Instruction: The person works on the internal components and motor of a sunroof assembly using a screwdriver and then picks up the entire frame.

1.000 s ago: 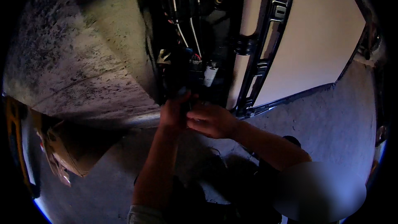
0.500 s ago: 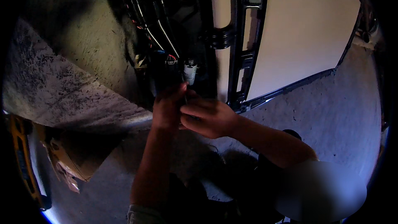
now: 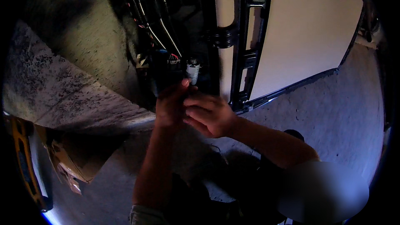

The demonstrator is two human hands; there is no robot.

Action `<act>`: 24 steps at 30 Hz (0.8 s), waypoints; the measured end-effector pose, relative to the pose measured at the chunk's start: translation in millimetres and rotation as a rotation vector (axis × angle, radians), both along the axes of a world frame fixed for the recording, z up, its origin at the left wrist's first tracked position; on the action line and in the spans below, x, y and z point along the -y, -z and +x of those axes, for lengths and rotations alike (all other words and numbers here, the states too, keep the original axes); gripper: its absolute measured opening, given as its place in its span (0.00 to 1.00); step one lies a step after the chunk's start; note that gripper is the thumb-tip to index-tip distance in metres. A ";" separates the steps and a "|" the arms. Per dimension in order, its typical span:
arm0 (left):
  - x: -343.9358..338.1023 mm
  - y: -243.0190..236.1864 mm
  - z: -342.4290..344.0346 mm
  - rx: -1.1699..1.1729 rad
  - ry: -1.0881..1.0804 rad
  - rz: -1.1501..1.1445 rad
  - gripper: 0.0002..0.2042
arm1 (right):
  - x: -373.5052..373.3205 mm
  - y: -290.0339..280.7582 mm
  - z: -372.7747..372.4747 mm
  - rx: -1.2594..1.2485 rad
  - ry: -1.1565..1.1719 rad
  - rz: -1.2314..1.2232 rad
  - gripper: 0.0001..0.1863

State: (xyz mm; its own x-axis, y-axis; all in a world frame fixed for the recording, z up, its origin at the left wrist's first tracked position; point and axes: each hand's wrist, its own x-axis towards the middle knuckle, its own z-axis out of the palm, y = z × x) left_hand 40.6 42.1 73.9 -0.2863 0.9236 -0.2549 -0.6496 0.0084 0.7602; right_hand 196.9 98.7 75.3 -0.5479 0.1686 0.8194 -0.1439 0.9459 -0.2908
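My left hand (image 3: 168, 107) is closed, its thumb tip raised toward a small white cylinder with a dark top (image 3: 193, 73). Bent fingers of my right hand (image 3: 211, 116) meet it from the right, pressed close to the left hand. Whatever the two hands hold between them is too dark and small to name. Just beyond my hands the white cylinder stands upright in a dark recess. Left of it are a connector with red wires (image 3: 173, 57) and several cables (image 3: 170, 31).
A large pale panel (image 3: 308, 25) with a black slotted frame (image 3: 250, 58) stands to the right. On the left a rough, dirty grey surface (image 3: 79, 79) slopes down. Below it lie an open cardboard box (image 3: 77, 162) and a yellow bar (image 3: 25, 158) on the concrete floor (image 3: 333, 121).
The fingers of my right hand have shifted and spread slightly against the left hand. Both hands stay in nearly the same place, and the view has moved a little.
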 end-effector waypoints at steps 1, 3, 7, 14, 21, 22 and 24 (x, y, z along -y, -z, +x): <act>0.0 0.9 -0.2 0.022 0.012 0.027 0.10 | 0.6 -2.0 -1.6 -0.003 0.002 -0.033 0.11; 0.4 3.0 0.3 0.066 0.036 0.082 0.10 | 1.4 -5.7 -4.3 -0.010 0.007 -0.098 0.10; 1.4 8.1 1.2 0.136 0.013 0.079 0.14 | 6.0 -11.5 -5.5 -0.069 -0.078 -0.371 0.10; 3.1 17.9 -12.5 0.343 0.161 0.246 0.14 | 12.8 1.0 -12.6 -0.151 -0.495 -0.960 0.15; 3.1 15.2 -9.1 0.278 -0.003 0.070 0.11 | -31.0 -32.4 0.7 0.300 -0.373 -0.202 0.13; 2.8 12.3 -9.0 0.260 0.059 0.087 0.10 | -30.8 -31.2 1.3 0.271 -0.330 -0.125 0.13; 3.2 5.2 -9.8 0.223 0.182 0.123 0.09 | -29.0 -27.7 1.0 0.215 -0.244 0.031 0.12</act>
